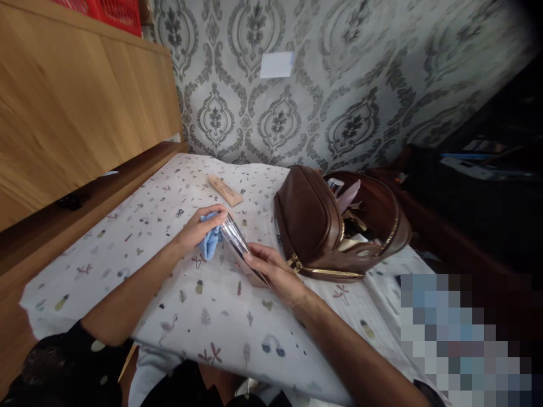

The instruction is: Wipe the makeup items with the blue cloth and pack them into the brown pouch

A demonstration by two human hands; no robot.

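My right hand (274, 268) is closed around a cosmetic tube (237, 237) with a shiny silver cap end and a beige-pink body, tilted above the table. My left hand (203, 223) grips a small light-blue cloth (210, 244), with its thumb and fingers at the silver end of the tube. The cloth bunches beneath those fingers, which partly hide it. A second beige tube (224, 189) lies flat just beyond my hands. To the right stands an unzipped brown leather bag (305, 212) with several items inside, including a pink one (348, 195).
A white cloth with small printed plants and animals (156, 192) covers the table. Along the left runs a wooden cabinet (93, 96) with a red basket (121, 14) on top. Patterned wallpaper rises behind, and a dark area lies at the right.
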